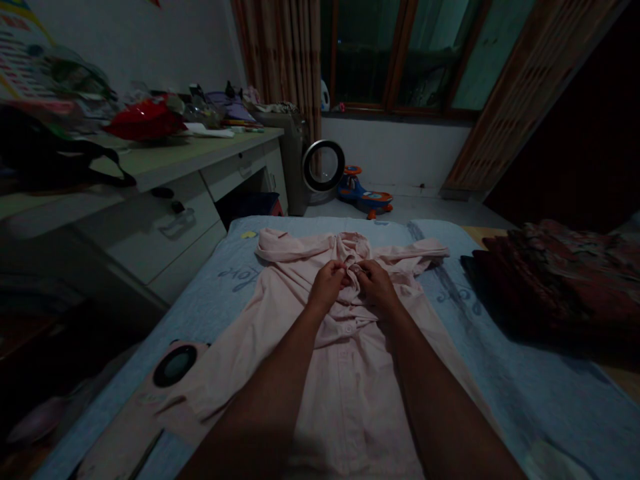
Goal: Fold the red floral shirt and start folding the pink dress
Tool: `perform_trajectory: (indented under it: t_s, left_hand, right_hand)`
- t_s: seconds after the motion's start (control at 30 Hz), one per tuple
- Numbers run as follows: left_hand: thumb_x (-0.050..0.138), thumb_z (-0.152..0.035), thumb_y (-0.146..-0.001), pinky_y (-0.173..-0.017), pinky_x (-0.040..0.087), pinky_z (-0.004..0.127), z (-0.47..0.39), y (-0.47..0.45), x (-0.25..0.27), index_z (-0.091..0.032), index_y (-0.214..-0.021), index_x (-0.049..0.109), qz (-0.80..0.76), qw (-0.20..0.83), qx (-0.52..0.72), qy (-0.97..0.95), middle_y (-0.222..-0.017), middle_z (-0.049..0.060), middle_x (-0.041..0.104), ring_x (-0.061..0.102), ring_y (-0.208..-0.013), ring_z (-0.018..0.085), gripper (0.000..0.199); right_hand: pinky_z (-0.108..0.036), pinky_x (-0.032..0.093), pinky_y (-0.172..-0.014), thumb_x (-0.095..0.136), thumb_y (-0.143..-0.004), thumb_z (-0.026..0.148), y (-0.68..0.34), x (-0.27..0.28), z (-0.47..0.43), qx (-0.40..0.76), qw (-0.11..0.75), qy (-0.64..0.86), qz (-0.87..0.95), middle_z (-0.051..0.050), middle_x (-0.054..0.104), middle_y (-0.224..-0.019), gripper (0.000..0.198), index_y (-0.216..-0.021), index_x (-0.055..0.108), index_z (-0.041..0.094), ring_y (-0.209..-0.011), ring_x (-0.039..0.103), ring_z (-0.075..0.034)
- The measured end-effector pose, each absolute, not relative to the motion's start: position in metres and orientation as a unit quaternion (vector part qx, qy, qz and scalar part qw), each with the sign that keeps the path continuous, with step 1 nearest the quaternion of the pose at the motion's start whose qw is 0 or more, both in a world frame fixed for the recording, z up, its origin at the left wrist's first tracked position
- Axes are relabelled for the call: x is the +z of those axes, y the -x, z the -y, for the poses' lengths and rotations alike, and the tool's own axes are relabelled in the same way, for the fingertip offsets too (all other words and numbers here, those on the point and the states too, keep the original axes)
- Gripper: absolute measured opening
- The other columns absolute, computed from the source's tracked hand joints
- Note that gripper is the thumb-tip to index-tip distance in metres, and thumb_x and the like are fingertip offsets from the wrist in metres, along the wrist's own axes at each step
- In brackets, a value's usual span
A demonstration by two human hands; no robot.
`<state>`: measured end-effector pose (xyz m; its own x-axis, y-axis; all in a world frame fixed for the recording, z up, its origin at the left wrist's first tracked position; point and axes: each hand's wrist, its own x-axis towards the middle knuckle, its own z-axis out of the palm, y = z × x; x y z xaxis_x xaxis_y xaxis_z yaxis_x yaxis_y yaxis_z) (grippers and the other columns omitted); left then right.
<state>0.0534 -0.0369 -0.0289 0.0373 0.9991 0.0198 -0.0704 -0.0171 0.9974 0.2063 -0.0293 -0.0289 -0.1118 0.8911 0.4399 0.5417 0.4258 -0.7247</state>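
Note:
A pale pink button-up shirt [345,373] lies spread on the bed, its collar toward the far end. Both hands are at the front opening just below the collar. My left hand [329,285] pinches one edge of the shirt front between thumb and fingers. Close beside it, my right hand [375,285] grips the opposite edge. A button [349,328] shows lower down the front, where the cloth is bunched in folds. Whether a button sits between the fingertips I cannot make out.
A light blue bed sheet [220,293] lies under the shirt. Folded dark cloths [565,280] are stacked at the right. A pinkish item with a round dark disc [175,365] lies at the left. Beyond stand a cluttered desk [200,157], an open washing-machine door [324,167] and a ride-on toy [365,193].

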Motion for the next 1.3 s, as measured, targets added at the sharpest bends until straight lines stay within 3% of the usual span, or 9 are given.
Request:
perform_trajectory:
  t_s: [0.13,0.27,0.4,0.5,0.7,1.03,1.2,1.3]
  left_hand:
    - [0.063,-0.027,-0.082,-0.066,0.051,0.024,0.039,-0.052,-0.031,-0.019,-0.090,0.060,-0.508,0.367,0.512,-0.587,-0.085,0.001,0.064,0.064,-0.069,0.012,0.012]
    - [0.063,-0.013,-0.078,-0.077,0.050,0.026,0.042,-0.050,-0.029,-0.019,-0.090,0.061,-0.534,0.223,0.493,-0.649,-0.098,0.003,0.063,0.061,-0.077,0.013,0.013]
    - [0.056,-0.005,-0.076,-0.073,0.047,0.024,0.043,-0.049,-0.027,-0.020,-0.095,0.061,-0.555,0.227,0.462,-0.653,-0.092,0.001,0.065,0.060,-0.077,0.013,0.025]
    - [0.057,-0.008,-0.076,-0.070,0.045,0.024,0.045,-0.050,-0.024,-0.021,-0.097,0.062,-0.582,0.232,0.433,-0.648,-0.087,-0.001,0.066,0.059,-0.074,0.013,0.025]
    - [0.056,-0.011,-0.080,-0.071,0.044,0.023,0.047,-0.049,-0.020,-0.023,-0.098,0.062,-0.573,0.241,0.419,-0.663,-0.089,-0.001,0.066,0.060,-0.078,0.013,0.023]
    - [0.057,-0.015,-0.079,-0.063,0.046,0.020,0.040,-0.051,-0.034,-0.021,-0.098,0.063,-0.520,0.331,0.483,-0.621,-0.081,-0.003,0.064,0.059,-0.067,0.010,0.021]
    - [0.054,-0.014,-0.080,-0.064,0.048,0.021,0.042,-0.051,-0.033,-0.022,-0.096,0.062,-0.519,0.321,0.488,-0.625,-0.079,-0.003,0.064,0.061,-0.069,0.011,0.020]
    - [0.052,-0.011,-0.078,-0.064,0.048,0.020,0.042,-0.050,-0.032,-0.022,-0.097,0.062,-0.518,0.323,0.492,-0.621,-0.080,-0.003,0.064,0.061,-0.070,0.011,0.024]
  right_hand:
    - [-0.031,0.045,-0.080,0.055,-0.084,0.024,-0.204,-0.030,0.029,0.219,0.431,0.490,0.725,-0.006,0.066,-0.091,0.018,-0.093,0.070,0.020,-0.087,0.060,-0.019]
    - [-0.031,0.046,-0.080,0.057,-0.081,0.023,-0.201,-0.030,0.031,0.235,0.427,0.483,0.728,-0.005,0.066,-0.090,0.016,-0.091,0.070,0.021,-0.086,0.059,-0.019]
    - [-0.029,0.047,-0.074,0.055,-0.082,0.026,-0.200,-0.030,0.034,0.272,0.438,0.485,0.706,-0.003,0.065,-0.088,0.029,-0.108,0.066,0.022,-0.080,0.059,-0.018]
    - [-0.028,0.047,-0.072,0.050,-0.079,0.020,-0.199,-0.030,0.035,0.282,0.451,0.485,0.694,-0.002,0.064,-0.088,0.045,-0.122,0.061,0.023,-0.077,0.058,-0.017]
    - [-0.031,0.046,-0.081,0.047,-0.074,0.017,-0.200,-0.027,0.033,0.250,0.456,0.472,0.712,-0.005,0.063,-0.094,0.027,-0.091,0.067,0.022,-0.086,0.059,-0.019]
    - [-0.025,0.040,-0.061,0.050,-0.083,0.029,-0.197,-0.023,0.039,0.272,0.455,0.511,0.677,0.002,0.058,-0.073,0.024,-0.104,0.060,0.022,-0.062,0.052,-0.015]
    - [-0.027,0.043,-0.073,0.050,-0.079,0.025,-0.196,-0.026,0.036,0.237,0.470,0.489,0.695,-0.001,0.062,-0.084,0.009,-0.082,0.058,0.023,-0.077,0.056,-0.017]
    - [-0.027,0.043,-0.073,0.049,-0.078,0.024,-0.195,-0.026,0.037,0.234,0.467,0.496,0.694,-0.001,0.064,-0.083,0.011,-0.082,0.059,0.022,-0.077,0.058,-0.017]
